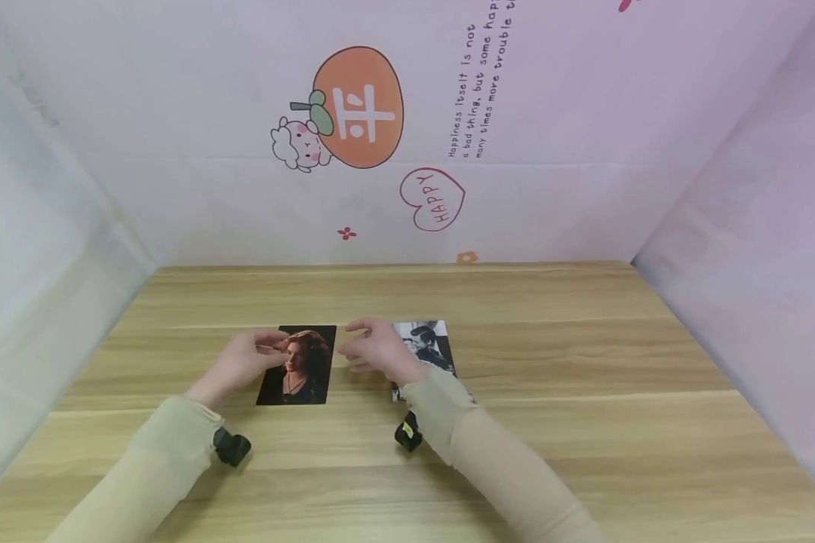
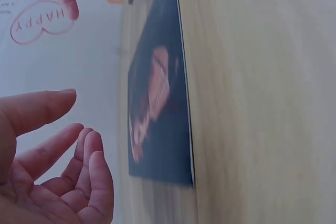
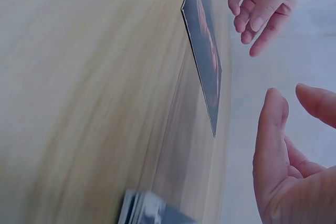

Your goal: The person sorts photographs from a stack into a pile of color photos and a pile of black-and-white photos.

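Observation:
A dark photo print of a long-haired person lies flat on the wooden table. My left hand hovers over its left edge, fingers loosely bent with a gap to the thumb and nothing between them. To the right, a black-and-white photo print tops a small stack, whose layered edges show in the right wrist view. My right hand is above the table between the two pictures, its fingers toward the dark print, holding nothing. The right wrist and sleeve cover part of the black-and-white picture.
Black wrist devices hang below both sleeves, close over the table. A white backdrop with cartoon prints rises at the table's far edge, and pale fabric walls enclose the left and right sides.

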Demonstrator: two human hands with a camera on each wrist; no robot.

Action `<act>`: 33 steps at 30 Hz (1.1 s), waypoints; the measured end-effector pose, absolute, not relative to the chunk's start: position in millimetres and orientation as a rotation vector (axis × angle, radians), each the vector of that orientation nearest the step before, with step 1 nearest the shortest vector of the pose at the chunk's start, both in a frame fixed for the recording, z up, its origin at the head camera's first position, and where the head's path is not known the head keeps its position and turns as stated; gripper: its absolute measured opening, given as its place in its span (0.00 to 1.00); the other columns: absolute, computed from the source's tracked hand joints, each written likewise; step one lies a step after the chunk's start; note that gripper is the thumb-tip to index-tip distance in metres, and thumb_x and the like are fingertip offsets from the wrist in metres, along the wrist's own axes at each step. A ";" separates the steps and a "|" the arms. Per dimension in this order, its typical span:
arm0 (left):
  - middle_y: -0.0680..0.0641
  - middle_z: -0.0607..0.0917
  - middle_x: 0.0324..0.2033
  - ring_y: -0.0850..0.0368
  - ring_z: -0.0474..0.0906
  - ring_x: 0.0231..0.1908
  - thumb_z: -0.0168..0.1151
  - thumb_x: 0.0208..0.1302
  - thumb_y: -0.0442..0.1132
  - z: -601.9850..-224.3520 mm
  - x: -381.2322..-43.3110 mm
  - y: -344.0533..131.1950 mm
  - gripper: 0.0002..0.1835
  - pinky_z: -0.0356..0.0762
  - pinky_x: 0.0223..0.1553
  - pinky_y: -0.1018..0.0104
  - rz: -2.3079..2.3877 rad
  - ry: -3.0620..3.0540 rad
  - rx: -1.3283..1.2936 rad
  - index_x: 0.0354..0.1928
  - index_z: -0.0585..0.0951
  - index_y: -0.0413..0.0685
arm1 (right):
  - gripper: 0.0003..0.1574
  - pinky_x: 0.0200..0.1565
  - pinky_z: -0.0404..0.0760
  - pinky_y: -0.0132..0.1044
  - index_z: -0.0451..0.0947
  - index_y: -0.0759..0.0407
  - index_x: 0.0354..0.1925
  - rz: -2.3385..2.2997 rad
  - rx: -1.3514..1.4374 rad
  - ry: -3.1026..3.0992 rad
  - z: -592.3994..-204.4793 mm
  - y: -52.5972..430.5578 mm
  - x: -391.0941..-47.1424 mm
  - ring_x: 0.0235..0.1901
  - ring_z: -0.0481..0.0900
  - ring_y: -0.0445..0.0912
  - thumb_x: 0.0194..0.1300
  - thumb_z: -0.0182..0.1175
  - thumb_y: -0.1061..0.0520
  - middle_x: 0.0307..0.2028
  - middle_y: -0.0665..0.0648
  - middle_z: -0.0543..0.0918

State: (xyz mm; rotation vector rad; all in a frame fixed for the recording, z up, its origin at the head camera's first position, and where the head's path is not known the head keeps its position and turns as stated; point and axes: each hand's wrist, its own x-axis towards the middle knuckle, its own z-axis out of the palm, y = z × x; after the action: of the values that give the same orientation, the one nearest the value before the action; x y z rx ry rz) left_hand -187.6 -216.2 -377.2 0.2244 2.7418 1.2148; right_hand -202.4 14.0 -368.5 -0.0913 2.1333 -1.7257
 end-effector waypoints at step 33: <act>0.39 0.83 0.45 0.47 0.81 0.46 0.62 0.60 0.33 -379.2 -178.2 -116.4 0.20 0.81 0.41 0.64 1.470 2.547 0.264 0.54 0.77 0.35 | 0.27 0.43 0.85 0.43 0.67 0.69 0.59 -1.695 -0.066 2.169 -379.6 109.2 -194.7 0.41 0.80 0.51 0.62 0.59 0.65 0.44 0.64 0.78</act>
State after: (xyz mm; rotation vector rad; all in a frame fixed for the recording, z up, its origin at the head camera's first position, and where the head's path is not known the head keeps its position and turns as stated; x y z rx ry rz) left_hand -178.2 -116.4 -379.2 0.2639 2.5465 1.4697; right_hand -194.7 109.2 -379.6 -0.0657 2.1687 -1.6947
